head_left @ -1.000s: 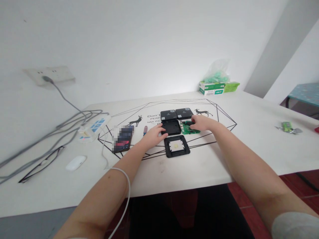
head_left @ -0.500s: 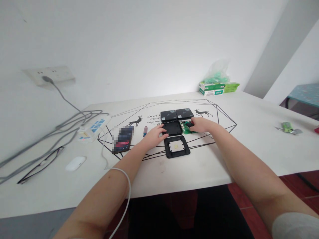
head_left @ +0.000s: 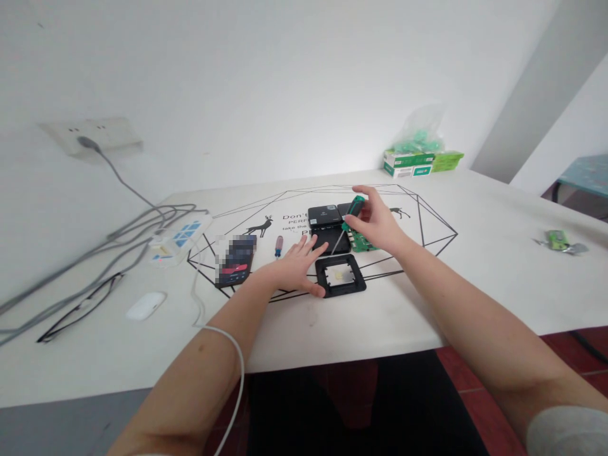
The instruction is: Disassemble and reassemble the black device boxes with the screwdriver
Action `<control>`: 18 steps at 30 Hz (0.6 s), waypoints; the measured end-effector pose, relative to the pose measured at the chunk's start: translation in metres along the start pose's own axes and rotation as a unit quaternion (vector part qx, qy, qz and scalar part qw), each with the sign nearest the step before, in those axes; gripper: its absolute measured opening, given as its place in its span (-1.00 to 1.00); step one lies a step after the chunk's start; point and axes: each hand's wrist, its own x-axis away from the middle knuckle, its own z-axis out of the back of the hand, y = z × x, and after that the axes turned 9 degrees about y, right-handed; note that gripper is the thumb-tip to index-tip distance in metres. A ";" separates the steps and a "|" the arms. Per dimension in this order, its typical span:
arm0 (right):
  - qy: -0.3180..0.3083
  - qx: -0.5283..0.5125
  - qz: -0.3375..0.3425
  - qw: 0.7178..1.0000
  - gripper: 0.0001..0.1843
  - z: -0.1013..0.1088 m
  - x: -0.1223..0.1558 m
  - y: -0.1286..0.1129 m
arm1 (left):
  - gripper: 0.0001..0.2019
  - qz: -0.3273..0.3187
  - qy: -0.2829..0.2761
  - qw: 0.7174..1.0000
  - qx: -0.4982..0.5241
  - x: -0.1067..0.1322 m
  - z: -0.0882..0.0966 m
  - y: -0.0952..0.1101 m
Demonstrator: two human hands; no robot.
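In my right hand (head_left: 375, 221) is a screwdriver (head_left: 354, 211) with a green and black handle, its shaft slanting down to the left over the far edge of a square black cover (head_left: 358, 288). A pale metal plate (head_left: 339, 274) sits in that cover. My left hand (head_left: 299, 266) lies with fingers spread, its thumb at the cover's left side and its fingertips at an open black casing (head_left: 335, 242). A green circuit board (head_left: 363, 242) lies partly under my right hand. Two closed black boxes stand behind, the left box (head_left: 324, 216) plain to see, the other partly hidden.
To the left lie a second screwdriver (head_left: 278, 246), a phone (head_left: 237, 259), a white case (head_left: 146, 306), glasses (head_left: 78, 308) and a power strip (head_left: 180, 240) with cables. Green and white boxes (head_left: 408, 163) stand at the back right. Keys (head_left: 560, 242) lie far right. A white cable (head_left: 240, 361) crosses my left forearm.
My right hand has lifted from the circuit board with the screwdriver and swung its tip toward the black cover. My left hand has moved nearer and spread its fingers.
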 end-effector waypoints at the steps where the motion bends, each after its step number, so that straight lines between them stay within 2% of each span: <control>1: -0.010 -0.018 0.023 1.000 -0.28 -0.004 0.006 -0.005 | 0.32 0.002 -0.008 1.000 0.003 -0.001 -0.001 0.000; 4: -0.049 -0.029 0.102 0.993 -0.37 -0.015 0.020 -0.018 | 0.35 0.006 -0.041 0.999 0.012 -0.004 -0.001 0.003; 9: -0.052 0.007 0.209 0.977 -0.33 -0.025 0.027 -0.027 | 0.44 0.026 -0.095 0.995 0.006 -0.006 0.003 0.010; 18: -0.034 0.021 0.214 0.976 -0.30 -0.032 0.024 -0.022 | 0.42 0.039 -0.103 0.994 0.009 -0.006 0.008 0.016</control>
